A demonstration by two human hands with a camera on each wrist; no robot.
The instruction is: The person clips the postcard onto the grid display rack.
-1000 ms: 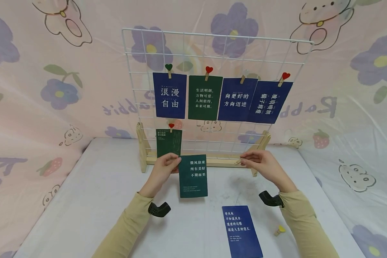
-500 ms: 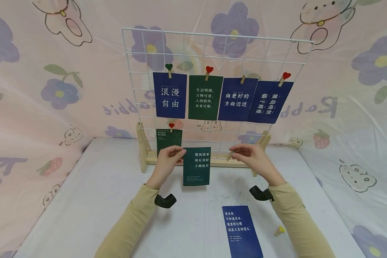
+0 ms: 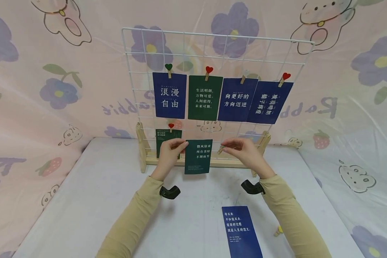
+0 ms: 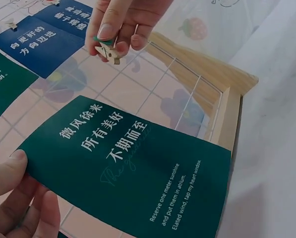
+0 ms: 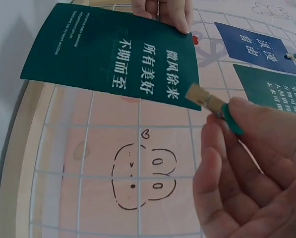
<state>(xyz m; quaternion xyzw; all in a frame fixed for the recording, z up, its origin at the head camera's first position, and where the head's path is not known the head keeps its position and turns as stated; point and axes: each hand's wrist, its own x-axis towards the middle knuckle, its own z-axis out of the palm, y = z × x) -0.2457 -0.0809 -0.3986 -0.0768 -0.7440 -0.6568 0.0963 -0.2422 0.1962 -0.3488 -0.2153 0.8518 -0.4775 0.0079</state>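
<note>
My left hand (image 3: pixel 170 154) pinches a dark green card (image 3: pixel 198 157) by its upper left corner, thumb in front and fingers behind. The card's white lettering faces me, and it hangs in front of the lower part of a white wire grid (image 3: pixel 225 136). To its right, my right hand (image 3: pixel 246 154) pinches a small wooden clothespin (image 5: pixel 209 101) with a green end between thumb and fingers. In the right wrist view the clothespin's tip is close to the card's corner. Another green card (image 3: pixel 168 134), partly hidden behind my left hand, is clipped to the grid with a red heart clothespin (image 3: pixel 171 126).
Along the grid hang blue cards (image 3: pixel 170 96) and a green one (image 3: pixel 205 98) under heart clothespins. Wooden feet (image 3: pixel 142 148) hold the grid on a white table (image 3: pixel 93 200). A blue card (image 3: pixel 242 233) lies in front, with a yellow clothespin (image 3: pixel 278 231) beside my right sleeve.
Both hands have moved forward toward the grid and closer together. The green card has risen and shifted slightly right; the clothespin has come left toward it.
</note>
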